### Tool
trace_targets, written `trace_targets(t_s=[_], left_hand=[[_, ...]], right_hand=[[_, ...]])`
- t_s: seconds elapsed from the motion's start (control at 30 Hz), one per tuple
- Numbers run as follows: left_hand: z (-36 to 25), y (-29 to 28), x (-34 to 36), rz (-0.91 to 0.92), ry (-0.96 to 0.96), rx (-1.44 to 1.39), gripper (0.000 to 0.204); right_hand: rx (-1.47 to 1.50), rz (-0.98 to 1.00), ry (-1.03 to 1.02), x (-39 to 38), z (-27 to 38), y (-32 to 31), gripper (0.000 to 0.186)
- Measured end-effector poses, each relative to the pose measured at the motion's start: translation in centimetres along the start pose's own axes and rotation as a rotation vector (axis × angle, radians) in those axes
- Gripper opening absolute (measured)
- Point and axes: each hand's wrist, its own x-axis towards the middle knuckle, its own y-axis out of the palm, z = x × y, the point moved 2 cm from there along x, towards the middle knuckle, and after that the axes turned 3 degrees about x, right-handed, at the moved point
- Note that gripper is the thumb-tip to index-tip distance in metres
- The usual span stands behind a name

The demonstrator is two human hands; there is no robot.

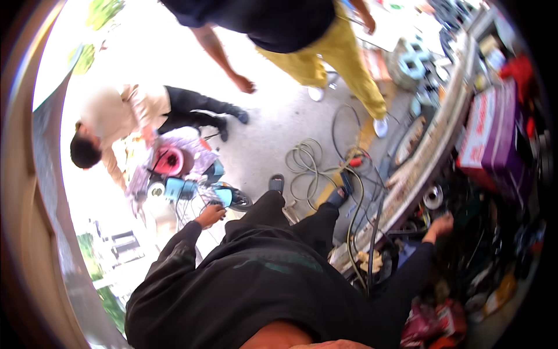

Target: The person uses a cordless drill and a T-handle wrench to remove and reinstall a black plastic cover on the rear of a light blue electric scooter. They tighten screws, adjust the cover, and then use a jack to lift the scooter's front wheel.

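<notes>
My left hand point(210, 216) hangs at my left side with its fingers curled; what they close on, if anything, is too small to make out. Just beyond it is a blue power tool point(222, 193) with thin dark cables beside it. A second blue tool body point(179, 189) lies to its left, near a pink round container point(168, 160). On the other side, my right hand point(443, 224) reaches over the ledge into dark clutter. Its fingers look bent inward, and anything in them is hidden. A silver spool-like ring point(433, 197) lies close to that hand.
A person in yellow trousers point(349, 58) stands ahead; another in a light shirt point(139, 107) bends at the left. Coiled hoses and cables point(308, 166) cover the floor before my feet. The raised ledge point(427, 157) curves along the right, with a purple box point(494, 136) beyond it.
</notes>
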Motion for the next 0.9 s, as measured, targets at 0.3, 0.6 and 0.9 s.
trace_targets(t_s=[0.3,0.6,0.9], left_hand=[[4.2,8.2,-4.4,0.023,-0.130,-0.186,0.039],[10.7,12.8,-0.2,-0.030,-0.004,-0.146,0.038],[12.1,-2.6,16.6,0.191,0.000,-0.340,0.037]], right_hand=[[1.400,0.931,0.644,-6.6,10.1,0.5,0.020],[0.862,1.683,0.970,-33.7,31.3,10.3,0.022],[0.955,1.733,0.824,-40.4,52.2,16.5,0.025]])
